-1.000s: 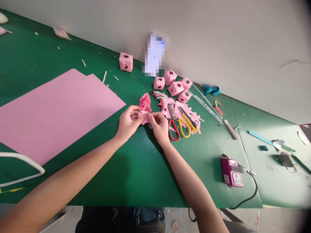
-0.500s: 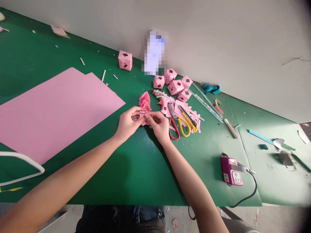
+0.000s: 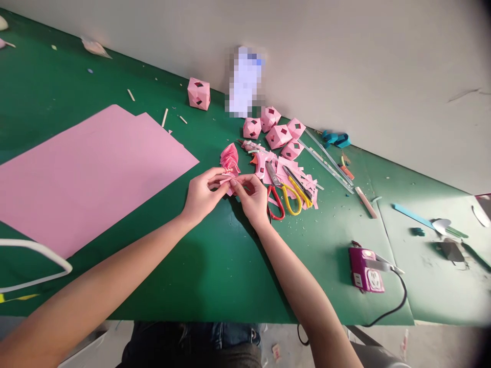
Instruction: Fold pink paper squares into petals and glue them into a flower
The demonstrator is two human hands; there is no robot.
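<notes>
A folded pink paper piece (image 3: 229, 156), pleated in several layers, is held between my two hands above the green table (image 3: 180, 286). My left hand (image 3: 202, 195) pinches its near left side between thumb and fingers. On the right side, my right hand (image 3: 252, 198) has its thumb and fingertips closed on the same paper, touching the left fingertips. The fingers hide the paper's lower part. Just right of my right hand lie scissors (image 3: 291, 198) with red and yellow handles, on a heap of pink paper strips (image 3: 310, 185). A pink glue gun (image 3: 261, 164) rests beside them.
Several pink paper boxes with cut-out holes (image 3: 279, 136) stand near the wall, and one box (image 3: 198, 94) sits apart. A blurred phone (image 3: 244, 82) leans there. Large pink sheets (image 3: 95, 174) lie left. Clear sticks (image 3: 330, 168) and a purple power socket (image 3: 366, 270) are to the right.
My right thumb and fingers have shifted slightly left over the paper, and now meet my left fingertips. The paper stays in both hands. The rest of the table looks the same.
</notes>
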